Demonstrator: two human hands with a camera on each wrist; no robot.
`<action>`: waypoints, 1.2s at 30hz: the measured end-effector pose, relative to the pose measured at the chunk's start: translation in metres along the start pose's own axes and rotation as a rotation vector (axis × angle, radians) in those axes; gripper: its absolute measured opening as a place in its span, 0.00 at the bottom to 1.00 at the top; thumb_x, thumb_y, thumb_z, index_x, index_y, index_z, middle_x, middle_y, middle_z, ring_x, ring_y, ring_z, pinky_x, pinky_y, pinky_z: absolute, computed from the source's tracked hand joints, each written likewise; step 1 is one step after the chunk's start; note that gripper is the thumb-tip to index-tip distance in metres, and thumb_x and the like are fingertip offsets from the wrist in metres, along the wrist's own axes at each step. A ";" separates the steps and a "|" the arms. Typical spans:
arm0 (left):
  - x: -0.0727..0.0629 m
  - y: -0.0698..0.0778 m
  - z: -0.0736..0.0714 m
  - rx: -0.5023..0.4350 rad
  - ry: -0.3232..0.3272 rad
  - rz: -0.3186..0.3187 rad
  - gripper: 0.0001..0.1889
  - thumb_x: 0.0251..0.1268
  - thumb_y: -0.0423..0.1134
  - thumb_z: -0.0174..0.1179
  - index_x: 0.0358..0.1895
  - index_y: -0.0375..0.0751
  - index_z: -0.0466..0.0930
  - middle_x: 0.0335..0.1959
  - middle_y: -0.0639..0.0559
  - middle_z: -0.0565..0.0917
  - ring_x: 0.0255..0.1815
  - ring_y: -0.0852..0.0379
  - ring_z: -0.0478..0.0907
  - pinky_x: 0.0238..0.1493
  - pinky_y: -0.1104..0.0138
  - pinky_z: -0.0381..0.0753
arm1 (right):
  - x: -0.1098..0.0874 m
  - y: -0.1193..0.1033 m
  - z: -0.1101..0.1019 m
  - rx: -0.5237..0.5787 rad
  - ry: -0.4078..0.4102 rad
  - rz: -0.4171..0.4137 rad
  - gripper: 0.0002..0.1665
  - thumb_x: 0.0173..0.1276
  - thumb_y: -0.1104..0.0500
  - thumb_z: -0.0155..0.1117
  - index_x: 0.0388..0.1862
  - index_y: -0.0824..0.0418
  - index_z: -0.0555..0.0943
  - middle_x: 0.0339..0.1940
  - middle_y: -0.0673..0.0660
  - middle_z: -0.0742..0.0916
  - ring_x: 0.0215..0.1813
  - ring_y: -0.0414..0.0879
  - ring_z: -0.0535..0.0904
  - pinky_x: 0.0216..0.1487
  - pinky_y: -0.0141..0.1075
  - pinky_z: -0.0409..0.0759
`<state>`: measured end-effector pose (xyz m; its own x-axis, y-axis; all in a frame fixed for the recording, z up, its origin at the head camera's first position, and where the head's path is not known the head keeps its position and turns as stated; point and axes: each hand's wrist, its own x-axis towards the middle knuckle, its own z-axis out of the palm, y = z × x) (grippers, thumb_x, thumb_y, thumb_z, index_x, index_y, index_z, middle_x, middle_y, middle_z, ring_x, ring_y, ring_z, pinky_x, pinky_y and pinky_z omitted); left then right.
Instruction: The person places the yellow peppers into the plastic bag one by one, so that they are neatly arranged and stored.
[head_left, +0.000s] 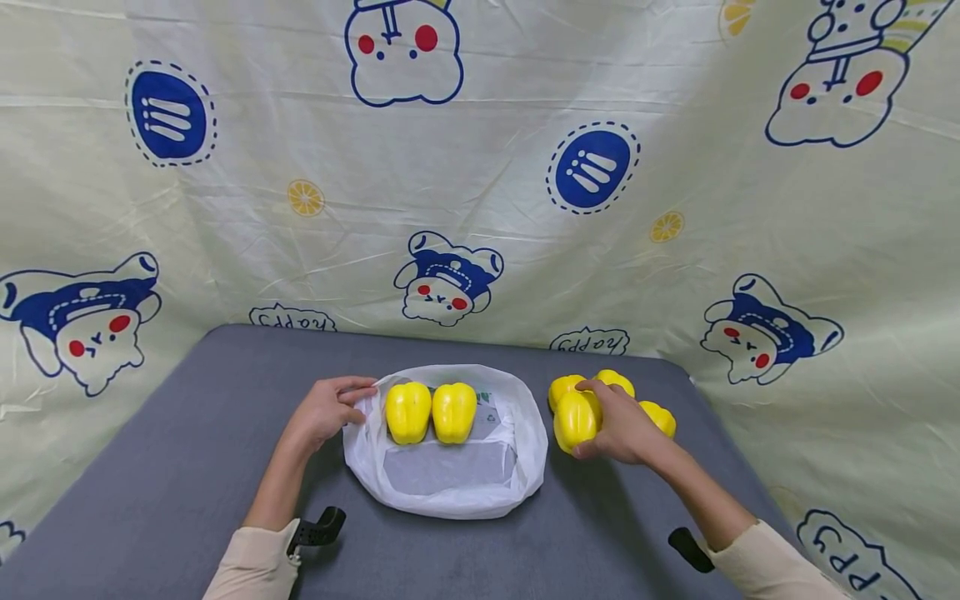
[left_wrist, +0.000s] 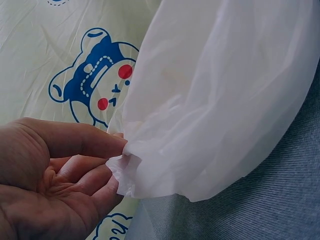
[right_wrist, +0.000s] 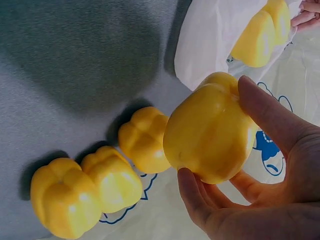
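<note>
The thumb and fingers of my right hand grasp a glossy yellow, lobed bell pepper by its sides, apparently lifted off the table. My left hand pinches the left rim of a thin white plastic bag, whose mouth stands open. In my judgement, sound handling calls for a spread, firm hold on the slick skin, height enough to clear the soft rim, and a steady left pinch against collapse of the film. Two like peppers stand side by side toward the bag's far left; room remains at its right and near side. Three loose peppers sit near the right edge of the grey fabric-covered table, whose near side offers open room. A pale printed curtain bounds the far edge.
</note>
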<state>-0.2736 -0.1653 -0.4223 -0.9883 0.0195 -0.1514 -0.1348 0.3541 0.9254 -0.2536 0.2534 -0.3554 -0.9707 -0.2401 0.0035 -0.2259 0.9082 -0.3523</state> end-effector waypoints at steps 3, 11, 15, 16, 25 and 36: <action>0.000 0.000 0.000 -0.001 -0.003 0.001 0.30 0.58 0.19 0.60 0.67 0.36 0.76 0.64 0.40 0.82 0.74 0.41 0.70 0.54 0.63 0.82 | 0.003 -0.002 0.001 0.008 0.006 -0.004 0.57 0.41 0.55 0.84 0.71 0.64 0.69 0.60 0.70 0.78 0.53 0.61 0.75 0.47 0.54 0.77; 0.002 -0.002 0.002 0.004 0.004 0.004 0.31 0.58 0.19 0.60 0.68 0.37 0.76 0.65 0.41 0.81 0.73 0.42 0.71 0.59 0.58 0.81 | 0.011 -0.009 0.004 0.041 0.031 0.012 0.55 0.43 0.56 0.84 0.71 0.63 0.68 0.60 0.67 0.80 0.53 0.59 0.76 0.49 0.55 0.77; 0.002 -0.002 0.002 -0.001 0.006 0.011 0.31 0.59 0.19 0.60 0.68 0.37 0.76 0.65 0.40 0.81 0.73 0.42 0.72 0.54 0.64 0.83 | 0.014 -0.012 0.006 0.059 0.043 -0.003 0.54 0.44 0.58 0.83 0.71 0.63 0.68 0.60 0.66 0.80 0.53 0.58 0.76 0.50 0.54 0.77; 0.002 -0.002 0.002 -0.001 0.003 0.015 0.31 0.59 0.19 0.60 0.68 0.36 0.76 0.65 0.40 0.81 0.73 0.42 0.72 0.52 0.65 0.83 | 0.015 -0.014 0.007 0.065 0.046 -0.005 0.54 0.44 0.58 0.83 0.71 0.63 0.68 0.60 0.66 0.80 0.53 0.58 0.76 0.50 0.54 0.77; 0.001 -0.003 0.002 -0.005 -0.001 0.014 0.31 0.58 0.18 0.60 0.68 0.35 0.76 0.63 0.40 0.82 0.73 0.41 0.71 0.52 0.65 0.82 | 0.027 -0.031 0.012 0.104 0.049 -0.002 0.54 0.45 0.59 0.83 0.72 0.60 0.68 0.63 0.65 0.80 0.56 0.59 0.75 0.55 0.56 0.76; 0.002 -0.004 0.002 -0.006 -0.011 0.025 0.31 0.58 0.18 0.60 0.68 0.35 0.75 0.63 0.39 0.82 0.74 0.41 0.70 0.51 0.66 0.81 | 0.042 -0.053 0.024 0.118 0.030 -0.030 0.53 0.46 0.59 0.83 0.72 0.59 0.68 0.62 0.64 0.80 0.55 0.57 0.76 0.56 0.54 0.77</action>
<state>-0.2746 -0.1651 -0.4272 -0.9904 0.0389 -0.1324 -0.1108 0.3473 0.9312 -0.2802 0.1873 -0.3595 -0.9661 -0.2545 0.0431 -0.2454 0.8536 -0.4596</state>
